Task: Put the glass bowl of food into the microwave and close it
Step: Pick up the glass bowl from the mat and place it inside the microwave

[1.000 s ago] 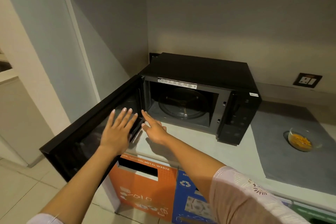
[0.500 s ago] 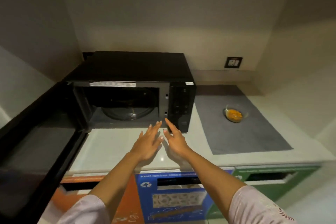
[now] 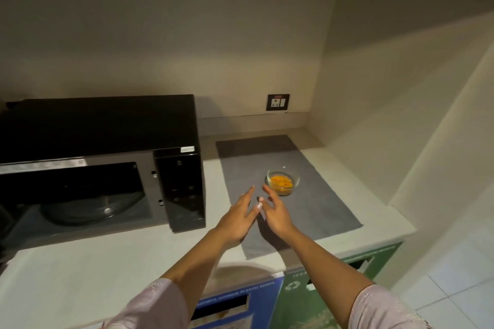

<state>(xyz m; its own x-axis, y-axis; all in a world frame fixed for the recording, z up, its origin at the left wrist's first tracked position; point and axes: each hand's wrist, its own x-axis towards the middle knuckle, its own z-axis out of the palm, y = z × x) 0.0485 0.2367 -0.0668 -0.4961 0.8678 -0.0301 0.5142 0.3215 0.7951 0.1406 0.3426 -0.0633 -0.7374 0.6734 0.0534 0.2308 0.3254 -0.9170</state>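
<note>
A small glass bowl (image 3: 282,181) with orange-yellow food sits on a grey mat (image 3: 315,195) on the counter, right of the black microwave (image 3: 101,125). The microwave's cavity is open and its glass turntable (image 3: 91,208) shows inside; the door is out of frame on the left. My left hand (image 3: 238,218) and my right hand (image 3: 275,212) reach side by side over the mat, fingers spread, both holding nothing. The right fingertips are just short of the bowl, not touching it.
A wall socket (image 3: 278,102) sits on the back wall above the mat. The pale counter (image 3: 80,275) ends at a side wall on the right. Below the counter edge are a blue bin front (image 3: 240,299) and a green bin front (image 3: 302,299).
My view has swung right, away from the open door. Both hands have moved from in front of the microwave to over the grey mat, close to the bowl.
</note>
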